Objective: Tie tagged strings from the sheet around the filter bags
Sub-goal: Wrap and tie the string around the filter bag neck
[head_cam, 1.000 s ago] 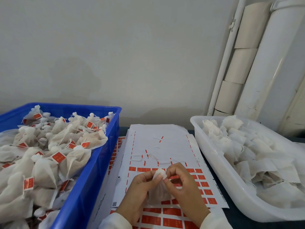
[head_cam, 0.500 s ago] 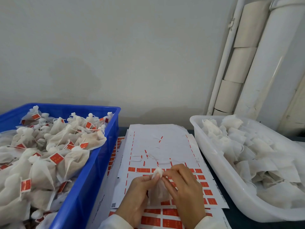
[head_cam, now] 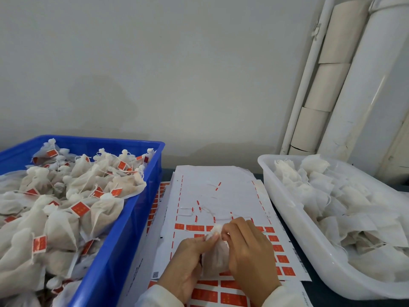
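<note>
Both hands pinch filter bag [head_cam: 215, 255] neck over tag sheet [head_cam: 221, 196]: left hand [head_cam: 188, 260] and right hand [head_cam: 247, 251] grips closed on it. Blue crate [head_cam: 124, 220] left of sheet, white tray [head_cam: 294, 222] right.

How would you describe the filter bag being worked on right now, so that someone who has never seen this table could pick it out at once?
Find the white sheet with red tags, lying between the blue crate and the white tub. Above its near end, the left hand and right hand pinch the gathered neck of one filter bag. Unlike every other bag, it sits in neither bin.
</note>
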A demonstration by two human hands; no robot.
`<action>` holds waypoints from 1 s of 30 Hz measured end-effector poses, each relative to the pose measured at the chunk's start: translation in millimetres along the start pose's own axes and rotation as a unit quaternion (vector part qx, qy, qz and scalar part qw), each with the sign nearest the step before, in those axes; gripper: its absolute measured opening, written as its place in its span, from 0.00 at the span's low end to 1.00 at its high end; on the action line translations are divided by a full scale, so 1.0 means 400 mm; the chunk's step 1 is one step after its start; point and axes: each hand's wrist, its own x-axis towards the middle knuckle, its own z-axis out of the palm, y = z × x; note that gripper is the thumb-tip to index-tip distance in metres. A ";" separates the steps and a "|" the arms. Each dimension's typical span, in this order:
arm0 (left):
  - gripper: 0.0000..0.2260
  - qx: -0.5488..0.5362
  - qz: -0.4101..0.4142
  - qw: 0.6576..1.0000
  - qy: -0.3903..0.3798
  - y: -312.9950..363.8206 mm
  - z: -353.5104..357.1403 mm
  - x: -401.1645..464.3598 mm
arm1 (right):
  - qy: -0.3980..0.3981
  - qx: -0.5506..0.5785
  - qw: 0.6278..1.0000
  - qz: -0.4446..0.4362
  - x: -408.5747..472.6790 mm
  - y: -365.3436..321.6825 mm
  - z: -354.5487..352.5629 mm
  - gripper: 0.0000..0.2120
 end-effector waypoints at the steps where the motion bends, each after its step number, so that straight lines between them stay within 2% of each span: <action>1: 0.04 -0.001 0.008 1.000 -0.003 0.002 -0.001 -0.002 | -0.009 0.013 1.000 0.019 0.003 -0.004 -0.004 0.26; 3: 0.05 0.026 0.016 1.000 -0.006 0.004 0.004 -0.005 | -0.039 0.075 0.995 0.062 -0.001 -0.004 -0.001 0.09; 4: 0.09 0.061 0.027 0.998 0.000 0.003 0.006 -0.005 | -0.049 0.119 0.987 0.099 -0.004 0.000 0.004 0.06; 5: 0.11 0.108 0.048 0.993 0.012 0.003 0.008 -0.006 | -0.067 0.168 0.974 0.135 -0.009 0.002 0.010 0.09; 7: 0.08 0.183 0.112 0.976 0.028 0.003 0.007 -0.008 | -0.115 0.261 0.939 0.191 -0.018 0.008 0.018 0.10; 10: 0.06 0.194 0.191 0.962 0.008 0.002 0.006 -0.013 | -0.168 0.349 0.893 0.230 -0.020 0.019 0.014 0.08; 16: 0.06 0.157 0.199 0.967 -0.012 0.000 0.007 -0.014 | -0.278 0.424 0.828 0.240 -0.007 0.052 -0.011 0.06; 21: 0.06 0.134 0.187 0.973 -0.008 0.005 0.006 -0.018 | -0.315 0.456 0.789 0.264 0.001 0.062 -0.022 0.07; 24: 0.06 0.129 0.185 0.974 -0.013 0.006 0.006 -0.022 | -0.324 0.444 0.793 0.261 -0.002 0.063 -0.021 0.07; 27: 0.07 0.124 0.170 0.977 -0.028 0.006 0.003 -0.021 | -0.305 0.355 0.853 0.231 -0.009 0.061 -0.012 0.05; 30: 0.08 0.156 0.183 0.970 -0.042 0.005 0.003 -0.023 | -0.279 0.319 0.882 0.206 -0.014 0.060 -0.010 0.07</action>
